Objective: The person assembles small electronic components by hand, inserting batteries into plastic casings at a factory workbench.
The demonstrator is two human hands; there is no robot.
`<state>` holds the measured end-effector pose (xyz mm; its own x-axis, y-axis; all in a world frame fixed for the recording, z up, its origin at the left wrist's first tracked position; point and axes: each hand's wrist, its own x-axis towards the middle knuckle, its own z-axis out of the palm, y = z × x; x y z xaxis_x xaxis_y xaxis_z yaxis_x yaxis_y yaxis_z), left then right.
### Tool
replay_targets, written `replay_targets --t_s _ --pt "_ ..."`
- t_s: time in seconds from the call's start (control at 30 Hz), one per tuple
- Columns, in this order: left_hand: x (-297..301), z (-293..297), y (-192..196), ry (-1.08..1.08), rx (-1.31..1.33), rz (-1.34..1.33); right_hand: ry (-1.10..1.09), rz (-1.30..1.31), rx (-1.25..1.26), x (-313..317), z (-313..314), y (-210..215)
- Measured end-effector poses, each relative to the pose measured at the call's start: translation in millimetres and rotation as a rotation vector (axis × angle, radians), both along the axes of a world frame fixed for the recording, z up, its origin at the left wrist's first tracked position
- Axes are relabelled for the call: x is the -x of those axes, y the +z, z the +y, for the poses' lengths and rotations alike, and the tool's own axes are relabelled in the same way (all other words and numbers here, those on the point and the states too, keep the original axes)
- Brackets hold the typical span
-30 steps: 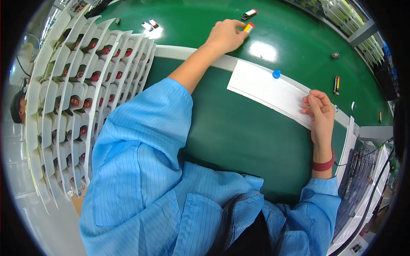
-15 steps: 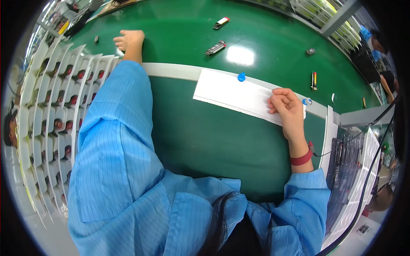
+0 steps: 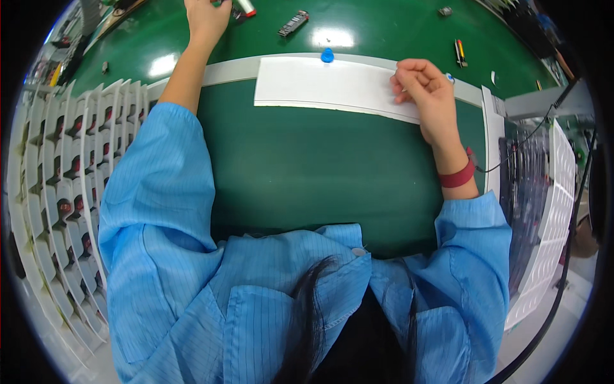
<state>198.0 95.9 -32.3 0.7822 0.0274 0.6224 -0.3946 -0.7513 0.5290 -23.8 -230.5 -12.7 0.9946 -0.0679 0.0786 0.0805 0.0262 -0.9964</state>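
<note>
At the far left, cut by the top edge, my left hand [image 3: 208,24] is closed on a small black-and-white module with a red end [image 3: 246,8]; most of its fingertips lie outside the picture. My right hand [image 3: 430,96] hovers at the right end of a white strip of card [image 3: 326,83], its fingers loosely curled and a little apart, and nothing shows in them. A red band [image 3: 457,176] with a thin cord circles that wrist. A blue pin-like knob [image 3: 327,56] sits at the card's far edge.
A grey-black module [image 3: 293,24], a yellow-and-black piece [image 3: 460,53] and a small metal part [image 3: 445,11] lie on the green table [image 3: 377,32]. White racks of parts [image 3: 70,173] stand at the left. Clear trays [image 3: 527,173] and a black cable [image 3: 566,256] are at right.
My left hand has reached farther forward and right and taken hold of the red-ended module, which has shifted left. My right hand stays over the card. The view has tilted nearer to my body.
</note>
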Motion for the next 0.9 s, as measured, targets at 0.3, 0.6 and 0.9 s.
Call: replay_targets --t_s 0.3,0.6,0.9 --pt "84 9 20 -0.285 -0.436 -0.193 -0.233 -0.076 0.629 40 -42 6" --pt "70 -4 7 -0.145 -0.193 0.28 0.127 -0.461 1.29 27 8 23" --pt "69 -45 50 -0.061 -0.833 0.483 0.097 -0.458 1.172 37 12 13"
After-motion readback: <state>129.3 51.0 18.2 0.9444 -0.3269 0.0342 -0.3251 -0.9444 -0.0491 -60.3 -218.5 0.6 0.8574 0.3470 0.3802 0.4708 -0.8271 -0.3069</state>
